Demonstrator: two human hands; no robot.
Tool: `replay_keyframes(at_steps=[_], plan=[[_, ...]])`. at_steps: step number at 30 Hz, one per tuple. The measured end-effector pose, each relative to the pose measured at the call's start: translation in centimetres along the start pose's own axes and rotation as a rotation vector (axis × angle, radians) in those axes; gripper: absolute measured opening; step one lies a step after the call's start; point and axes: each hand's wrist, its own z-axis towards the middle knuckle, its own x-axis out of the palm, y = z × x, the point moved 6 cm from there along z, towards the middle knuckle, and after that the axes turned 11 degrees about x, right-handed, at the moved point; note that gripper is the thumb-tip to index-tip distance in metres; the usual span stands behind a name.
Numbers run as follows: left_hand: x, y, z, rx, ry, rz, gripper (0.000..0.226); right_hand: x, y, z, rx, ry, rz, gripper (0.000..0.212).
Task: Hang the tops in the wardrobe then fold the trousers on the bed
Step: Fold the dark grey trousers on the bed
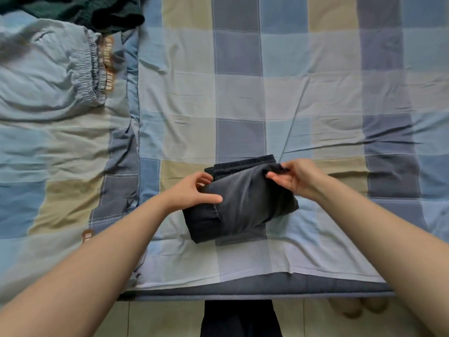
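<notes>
- Light blue trousers [48,76] are lying spread out at the far left of the bed [315,93], with a dark green garment [97,10] bunched just beyond them.
- The left hand [192,190] is pinching the left edge of the dark grey trousers [245,198], thumb lying on top.
- Those folded trousers are sitting near the bed's front edge.
- The right hand [294,177] is pinching their top right corner, lifting it slightly.
</notes>
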Motion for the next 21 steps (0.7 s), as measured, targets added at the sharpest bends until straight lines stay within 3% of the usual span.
replay_keyframes(at_steps=[6,8,10,12,15,17,19,21], plan=[[-2.9,3.6,4.7,-0.098,0.062,0.087,0.074,-0.9,2.5,3.3,0.049,0.000,-0.077,0.029],[-3.0,4.5,5.1,-0.131,0.074,0.109,0.062,-2.0,2.3,4.3,0.044,-0.032,-0.165,0.023],[-3.3,5.0,5.3,-0.135,0.023,0.095,0.031,-3.1,1.5,4.8,-0.004,-0.085,-0.525,0.019],[-3.8,5.2,5.3,-0.137,-0.039,-0.075,0.023,-3.7,0.6,5.1,-0.076,-0.095,-0.794,0.028],[-4.3,4.3,5.2,-0.119,-0.058,-0.312,0.022,-3.8,-0.5,5.3,-0.104,0.088,-0.635,0.063],[-4.8,3.4,5.5,-0.104,-0.089,-0.384,0.021,-3.9,-0.9,5.2,-0.111,0.186,-0.520,0.072],[-5.3,2.5,6.1,-0.092,-0.149,-0.440,0.019,-4.1,-1.0,5.2,-0.211,0.163,-0.527,0.052],[-5.7,1.8,7.0,-0.072,-0.222,-0.480,0.017,-4.6,-0.3,5.6,-0.372,-0.020,-0.538,0.023]])
